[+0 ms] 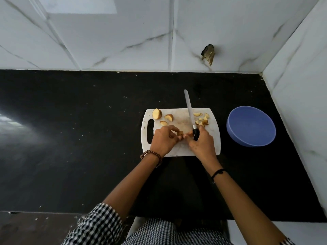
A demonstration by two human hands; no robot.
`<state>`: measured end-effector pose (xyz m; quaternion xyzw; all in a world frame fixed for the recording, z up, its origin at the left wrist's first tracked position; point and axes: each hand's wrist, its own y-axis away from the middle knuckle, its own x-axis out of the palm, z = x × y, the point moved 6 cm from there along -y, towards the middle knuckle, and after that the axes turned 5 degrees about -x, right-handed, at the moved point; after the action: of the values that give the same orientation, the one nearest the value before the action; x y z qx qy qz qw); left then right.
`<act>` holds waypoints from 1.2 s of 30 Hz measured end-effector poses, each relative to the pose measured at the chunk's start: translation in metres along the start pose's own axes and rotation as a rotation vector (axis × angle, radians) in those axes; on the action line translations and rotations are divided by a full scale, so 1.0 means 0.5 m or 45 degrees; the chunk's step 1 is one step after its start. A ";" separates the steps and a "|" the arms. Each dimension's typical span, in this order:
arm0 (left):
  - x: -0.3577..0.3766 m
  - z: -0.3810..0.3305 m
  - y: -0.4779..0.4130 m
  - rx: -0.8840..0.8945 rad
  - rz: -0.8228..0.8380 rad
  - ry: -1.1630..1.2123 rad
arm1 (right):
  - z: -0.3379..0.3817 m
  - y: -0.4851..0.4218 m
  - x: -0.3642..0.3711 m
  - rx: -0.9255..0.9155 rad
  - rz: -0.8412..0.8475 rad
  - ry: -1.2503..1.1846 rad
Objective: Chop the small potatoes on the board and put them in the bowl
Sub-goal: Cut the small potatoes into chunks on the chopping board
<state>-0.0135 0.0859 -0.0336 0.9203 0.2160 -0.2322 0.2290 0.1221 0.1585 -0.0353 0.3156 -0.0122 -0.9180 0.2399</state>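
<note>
A white cutting board [180, 119] lies on the black counter. A halved potato [157, 113] and two wedges [169, 117] sit at its far left; several small chopped pieces [201, 119] lie at its far right. My left hand [163, 139] pinches a small potato piece [180, 133] at the board's middle. My right hand [201, 142] grips the black handle of a long knife [189, 110], blade pointing away from me, and its fingertips also touch the piece. The blue bowl [251, 126] stands to the right of the board; nothing shows inside it.
The black counter [79, 129] runs far to the left. White marble-tiled walls close off the back and the right side, near the bowl. A dark hole [208, 52] marks the back wall. The counter's front edge lies near my body.
</note>
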 end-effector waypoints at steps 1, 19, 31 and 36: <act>0.001 0.000 -0.001 -0.001 0.000 -0.001 | 0.000 0.001 0.000 0.001 0.010 0.013; 0.015 -0.002 -0.004 -0.051 -0.035 0.200 | -0.009 0.102 -0.002 0.045 0.198 0.180; 0.012 0.003 -0.009 -0.137 -0.028 0.236 | -0.003 0.114 0.020 0.123 0.284 0.452; 0.015 0.000 -0.011 -0.155 -0.031 0.251 | 0.000 0.116 0.036 0.139 0.309 0.585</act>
<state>-0.0101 0.0928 -0.0393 0.9204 0.2623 -0.1298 0.2592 0.1348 0.0990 -0.0355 0.5244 -0.0446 -0.7847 0.3275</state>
